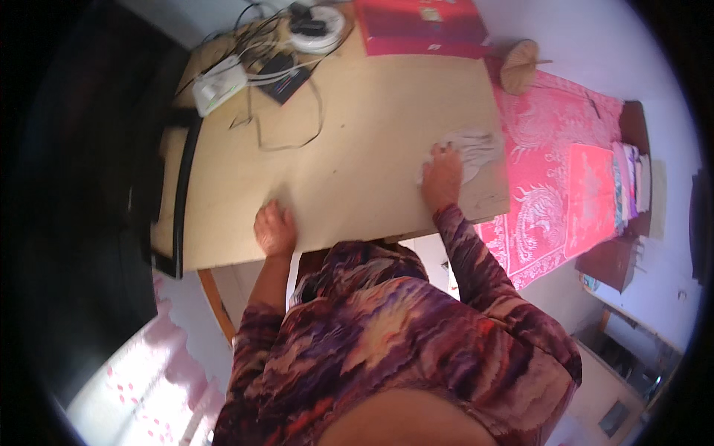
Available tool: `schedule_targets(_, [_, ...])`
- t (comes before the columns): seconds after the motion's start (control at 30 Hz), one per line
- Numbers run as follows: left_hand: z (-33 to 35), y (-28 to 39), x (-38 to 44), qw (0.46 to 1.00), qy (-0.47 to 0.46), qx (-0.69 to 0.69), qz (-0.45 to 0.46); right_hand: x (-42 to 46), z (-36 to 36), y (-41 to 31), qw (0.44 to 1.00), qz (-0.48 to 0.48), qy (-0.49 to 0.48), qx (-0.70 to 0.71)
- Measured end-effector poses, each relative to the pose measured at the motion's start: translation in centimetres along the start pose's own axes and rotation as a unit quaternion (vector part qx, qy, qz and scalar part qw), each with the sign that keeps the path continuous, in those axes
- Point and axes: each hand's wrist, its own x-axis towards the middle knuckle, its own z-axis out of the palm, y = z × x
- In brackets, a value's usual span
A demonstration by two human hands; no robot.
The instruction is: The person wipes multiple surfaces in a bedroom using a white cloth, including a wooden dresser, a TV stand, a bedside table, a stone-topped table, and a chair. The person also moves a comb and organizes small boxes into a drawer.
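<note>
My right hand (442, 177) presses on a pale, crumpled cloth (474, 150) near the right edge of a light wooden desk (357, 167). Part of the cloth is hidden under the palm, and the rest spreads out to the right of my fingers. Close to the desk's front edge, at the left, my left hand (275, 228) rests on the surface with its fingers curled. No object is visible in it, though its palm is hidden.
A black monitor or television (95, 167) stands at the left. At the back are a white router (220, 85), tangled cables (262, 39), a white round reel (318, 36) and a red box (421, 28). A bed with a pink patterned cover (535, 167) adjoins the desk's right side.
</note>
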Motion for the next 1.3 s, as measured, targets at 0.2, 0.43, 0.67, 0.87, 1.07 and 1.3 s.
schedule_targets(0.2, [-0.2,-0.2,0.0,0.999,-0.008,-0.048,-0.003,-8.2,-2.3,-15.4,0.885,-0.313,-0.212,0.272])
schedule_targets(0.43, [-2.2,-4.2,-1.7,0.949,0.03,-0.288,-0.123,-0.6,0.3,-13.8,0.944,-0.19,-0.163,0.214])
schedule_targets(0.67, [-7.6,-16.8,-7.5,0.963,0.095,-0.108,-0.226,4.4,2.9,-13.2,0.998,0.004,-0.042,0.05])
schedule_targets(0.87, [-7.7,-21.5,-5.3,0.963,0.152,-0.044,-0.217,-8.2,1.2,-30.2,0.896,-0.326,-0.14,0.266])
schedule_targets(1.07, [-7.3,-21.8,-3.7,0.968,0.157,-0.005,-0.194,-5.0,2.4,-38.3,0.816,-0.498,-0.154,0.251])
schedule_targets(1.3, [-7.4,-22.0,-3.4,0.973,0.142,-0.02,-0.18,9.7,8.7,-46.8,0.911,-0.283,-0.182,0.238])
